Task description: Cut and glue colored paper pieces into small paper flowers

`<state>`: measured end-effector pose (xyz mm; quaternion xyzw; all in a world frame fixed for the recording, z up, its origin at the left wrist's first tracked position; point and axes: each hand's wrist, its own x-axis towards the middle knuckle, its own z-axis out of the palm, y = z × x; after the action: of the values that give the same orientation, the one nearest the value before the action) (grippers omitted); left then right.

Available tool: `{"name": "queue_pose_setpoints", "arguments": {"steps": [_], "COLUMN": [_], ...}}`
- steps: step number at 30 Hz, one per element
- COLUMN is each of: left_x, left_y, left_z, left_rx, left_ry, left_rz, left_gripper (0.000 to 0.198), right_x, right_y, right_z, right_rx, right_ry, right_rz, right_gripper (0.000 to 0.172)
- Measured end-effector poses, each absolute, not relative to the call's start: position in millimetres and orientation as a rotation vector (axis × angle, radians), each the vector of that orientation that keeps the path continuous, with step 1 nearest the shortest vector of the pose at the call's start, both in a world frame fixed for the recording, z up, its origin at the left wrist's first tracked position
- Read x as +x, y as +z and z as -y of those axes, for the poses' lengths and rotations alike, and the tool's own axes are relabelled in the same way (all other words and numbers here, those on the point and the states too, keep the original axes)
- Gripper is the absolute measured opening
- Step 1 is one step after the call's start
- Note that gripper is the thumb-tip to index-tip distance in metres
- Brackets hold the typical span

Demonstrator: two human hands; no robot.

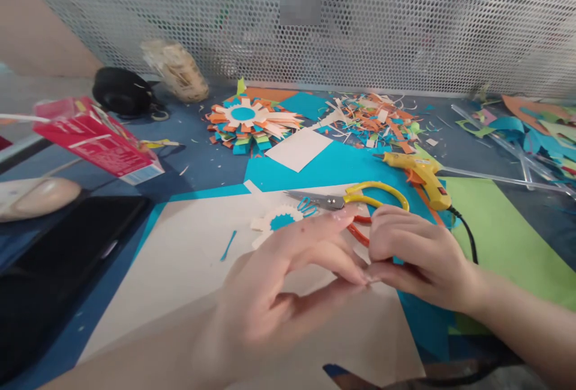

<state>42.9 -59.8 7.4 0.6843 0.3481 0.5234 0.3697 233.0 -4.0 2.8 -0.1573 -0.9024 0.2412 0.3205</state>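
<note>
My left hand [288, 276] and my right hand [411, 255] meet at their fingertips above a large cream paper sheet [175, 282]. Both are pinched together, and whatever lies between them is hidden or too small to name. Just behind the fingers lie scissors [330, 201] with one yellow and one red handle loop, partly covered by my hands. A cream paper piece with toothed edges and a blue centre [281, 220] rests left of the blades. Thin blue paper loops [306, 205] touch the scissors. A narrow blue strip [228, 246] lies farther left on the sheet.
Behind stand a layered paper flower [247, 120] and a heap of paper scraps [378, 117]. A yellow glue gun [423, 177] lies right, its cord trailing near my right hand. A red drink carton [96, 141], a computer mouse [49, 195] and a dark phone [76, 270] occupy the left.
</note>
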Motion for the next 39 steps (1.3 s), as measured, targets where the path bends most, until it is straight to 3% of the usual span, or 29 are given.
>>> {"name": "queue_pose_setpoints", "arguments": {"steps": [10, 19, 27, 32, 39], "left_x": [42.9, 40.3, 42.9, 39.3, 43.2], "left_y": [12.1, 5.9, 8.3, 8.4, 9.6], "left_z": [60.1, 66.3, 65.5, 66.0, 64.4], "left_rx": [1.897, 1.937, 1.98, 2.046, 1.868], "left_ry": [1.218, 1.17, 1.15, 1.166, 1.4], "left_rz": [-0.817, -0.795, -0.751, -0.73, -0.822], "left_gripper": [0.061, 0.047, 0.023, 0.046, 0.061], "right_x": [231.9, 229.6, 228.5, 231.2, 227.8], "right_y": [7.1, 4.9, 4.2, 1.5, 3.4], "right_z": [2.9, 0.9, 2.5, 2.1, 3.5], "right_rx": [-0.29, -0.198, -0.247, -0.155, -0.215], "right_ry": [0.474, 0.594, 0.707, 1.026, 0.996], "right_rz": [2.41, 2.45, 2.465, 2.317, 2.377], "right_gripper": [0.02, 0.031, 0.041, 0.033, 0.036]}}
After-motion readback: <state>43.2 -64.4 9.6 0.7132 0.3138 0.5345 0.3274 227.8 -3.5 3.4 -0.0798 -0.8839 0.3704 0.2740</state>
